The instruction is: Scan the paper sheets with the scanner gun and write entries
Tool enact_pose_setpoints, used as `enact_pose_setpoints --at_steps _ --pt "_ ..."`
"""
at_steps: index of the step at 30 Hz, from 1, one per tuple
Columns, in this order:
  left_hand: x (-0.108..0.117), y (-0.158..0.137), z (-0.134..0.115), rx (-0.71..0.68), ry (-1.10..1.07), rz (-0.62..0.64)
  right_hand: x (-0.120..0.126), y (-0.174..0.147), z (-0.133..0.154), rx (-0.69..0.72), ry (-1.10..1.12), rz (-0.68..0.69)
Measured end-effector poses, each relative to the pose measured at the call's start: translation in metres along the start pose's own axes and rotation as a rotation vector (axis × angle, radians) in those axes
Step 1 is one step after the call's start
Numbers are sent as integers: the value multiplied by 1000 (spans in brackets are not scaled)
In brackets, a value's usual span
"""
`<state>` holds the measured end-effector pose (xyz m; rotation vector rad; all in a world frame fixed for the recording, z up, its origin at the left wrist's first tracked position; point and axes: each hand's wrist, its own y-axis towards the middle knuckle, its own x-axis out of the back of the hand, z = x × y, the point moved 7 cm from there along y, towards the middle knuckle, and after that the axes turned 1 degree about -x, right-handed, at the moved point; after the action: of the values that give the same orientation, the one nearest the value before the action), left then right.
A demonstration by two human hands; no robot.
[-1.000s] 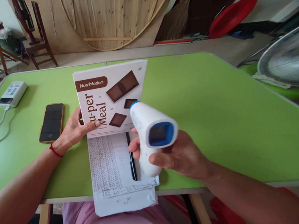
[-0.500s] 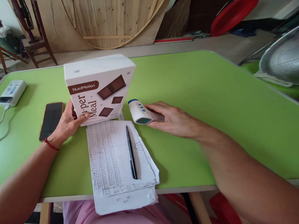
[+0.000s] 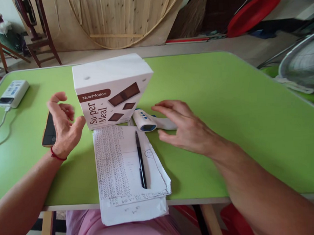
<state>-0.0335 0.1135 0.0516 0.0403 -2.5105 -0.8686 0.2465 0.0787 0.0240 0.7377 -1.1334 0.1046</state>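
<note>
A white NutriMotion box (image 3: pixel 112 76) stands upright on the green table, brown pieces pictured on its front. Just left of it, my left hand (image 3: pixel 65 124) is raised with curled, parted fingers and nothing in them. Beneath that hand lies a phone (image 3: pixel 49 132), partly covered. To the right of the box rests a white and blue infrared thermometer (image 3: pixel 144 121). My right hand (image 3: pixel 182 125) hovers around its handle, fingers spread apart. Nearest me are handwritten papers (image 3: pixel 112 162) with a black pen (image 3: pixel 140 160) lying on them.
A white power bank (image 3: pixel 13 93) with a cable sits at the table's left. The papers overhang the front edge of the green table (image 3: pixel 202 178). Beyond are a wooden chair (image 3: pixel 38 39), a round wooden panel (image 3: pixel 125 17) and a red round object (image 3: pixel 255 12).
My left hand has let go of the box and drawn back to its left. My right hand has released the thermometer, which now lies on the table close to the box.
</note>
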Motion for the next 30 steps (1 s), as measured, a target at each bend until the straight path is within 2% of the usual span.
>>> enact_pose_setpoints --at_steps 1,2,3,5,6,7,9,12,16,19,21,24,26,28,30 --pt "13 -3 -12 -98 -5 -190 7 1 12 59 19 -41" --pt "19 -7 -26 -206 -17 -286 10 1 27 157 59 -46" --pt "18 -10 -37 -282 -4 -282 11 0 40 249 96 -25" --pt "1 -15 -55 -378 72 -89 4 -2 60 348 55 50" --pt "-13 -21 -64 -467 92 88 -1 -3 66 365 -6 85" --pt "-24 -31 -76 -611 83 210 -6 -4 69 369 -79 116" --pt "-43 -48 -85 -718 152 398 -15 -6 74 398 -189 148" --pt "-60 -61 -89 -743 180 521 -21 -8 78 467 -272 164" --pt "-66 -65 -88 -739 215 564 -23 -5 72 479 -303 214" --pt "-66 -65 -86 -738 266 576 -20 -2 63 397 -177 210" --pt "-66 -65 -85 -723 285 583 -13 -1 58 304 -16 140" --pt "-69 -68 -82 -672 334 613 1 -1 48 34 228 -71" --pt "-74 -71 -79 -642 388 671 3 -4 42 -161 417 -145" --pt "-80 -76 -76 -629 441 738 -8 -4 45 -269 649 -76" --pt "-84 -80 -74 -625 489 795 -21 -3 51 -316 815 43"
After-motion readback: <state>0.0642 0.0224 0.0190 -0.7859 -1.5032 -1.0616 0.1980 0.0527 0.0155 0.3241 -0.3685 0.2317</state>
